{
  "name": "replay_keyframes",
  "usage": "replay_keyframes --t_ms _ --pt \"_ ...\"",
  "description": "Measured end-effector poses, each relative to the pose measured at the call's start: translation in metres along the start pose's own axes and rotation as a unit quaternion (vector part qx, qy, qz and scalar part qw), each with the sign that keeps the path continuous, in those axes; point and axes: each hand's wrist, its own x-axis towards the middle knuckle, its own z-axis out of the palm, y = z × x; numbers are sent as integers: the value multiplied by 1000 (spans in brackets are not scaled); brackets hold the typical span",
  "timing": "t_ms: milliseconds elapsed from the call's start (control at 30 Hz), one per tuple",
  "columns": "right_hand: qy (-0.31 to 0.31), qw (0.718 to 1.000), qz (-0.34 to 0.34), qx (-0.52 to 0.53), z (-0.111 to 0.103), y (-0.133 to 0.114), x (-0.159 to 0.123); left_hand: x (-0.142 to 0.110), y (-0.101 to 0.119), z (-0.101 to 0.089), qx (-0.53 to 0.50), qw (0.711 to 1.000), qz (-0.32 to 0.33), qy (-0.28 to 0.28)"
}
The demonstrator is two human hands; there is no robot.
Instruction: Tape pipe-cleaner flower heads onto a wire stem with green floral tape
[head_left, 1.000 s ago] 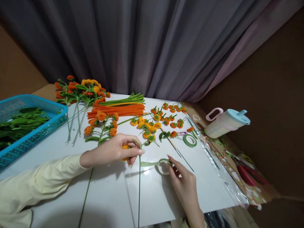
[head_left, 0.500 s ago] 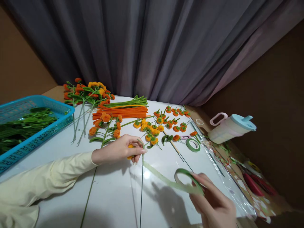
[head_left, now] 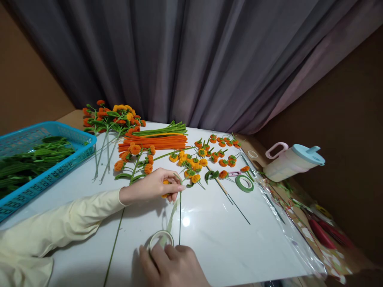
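Note:
My left hand (head_left: pixel 158 184) is closed, with thumb and finger pinching the top of a thin dark wire stem (head_left: pixel 180 219). Fuzzy yellow-orange petals (head_left: pixel 165 182) show between its fingers; the rest of that flower is hidden by the hand. A strip of pale green floral tape (head_left: pixel 171 218) runs down from the pinch to a tape roll (head_left: pixel 153 237). My right hand (head_left: pixel 179 267) grips this roll low in the view, to the left of the wire, its fingers partly over the ring.
Orange pipe cleaners (head_left: pixel 155 142) lie behind my left hand, near a leafy flower spray (head_left: pixel 134 165) and yellow flower heads (head_left: pixel 189 164). A blue basket (head_left: pixel 86 149) of green leaves stands left. Rightward are another tape roll (head_left: pixel 239 184), a tumbler (head_left: pixel 281 163) and red-handled pliers (head_left: pixel 321 233).
My right hand has swung left and nearer with the tape roll, crossing to the other side of the wire. The tape now hangs downward. My left hand stays nearly in place.

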Motion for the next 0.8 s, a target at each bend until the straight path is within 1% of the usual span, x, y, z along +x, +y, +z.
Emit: replay_keyframes --t_ms 67,133,200,267,300,333,367,400,433,467,500,533,567,600,633,667,700,733,767,800 --pt "-20 998 1 -65 12 1 11 0 0 -1 2 1000 2 3" --pt "-23 997 18 -78 13 3 15 0 -1 -2 2 1000 4 8" --pt "0 999 19 -27 3 8 14 0 -2 -3 4 1000 4 12" --pt "49 996 32 73 -17 20 11 1 -3 -3 9 1000 3 16" --pt "85 990 62 99 -28 29 10 1 -3 -3 11 1000 3 18" --pt "113 981 107 113 -40 39 10 2 -2 -3 13 1000 5 18" --pt "137 970 168 115 -51 52 10 2 -2 -3 12 1000 7 18" --pt "128 960 222 114 -60 66 11 3 -1 -2 8 1000 10 15" --pt "132 948 267 112 -67 81 12 4 0 -2 2 1000 12 9" --pt "117 938 295 138 -72 97 14 5 1 -1 -7 1000 15 1" --pt "86 928 311 186 -75 112 16 7 2 -1 -17 1000 18 -8" --pt "21 912 311 266 -75 126 18 8 3 -1 -27 999 22 -16" --pt "-68 880 300 362 -74 139 19 10 4 -1 -35 999 27 -23" --pt "-159 832 282 451 -71 150 21 12 4 -1 -41 998 31 -29" --pt "-234 781 260 518 -66 158 21 14 4 -1 -43 998 35 -33" --pt "-293 732 240 567 -61 165 22 16 4 -2 -44 998 37 -36" --pt "-333 690 225 602 -56 169 22 18 3 -2 -45 998 37 -38" --pt "-352 659 219 628 -50 170 22 19 3 -3 -46 998 35 -37" --pt "-358 635 219 649 -45 170 22 21 2 -4 -47 998 29 -35" --pt "-350 618 226 666 -40 167 22 22 2 -5 -48 998 21 -33"
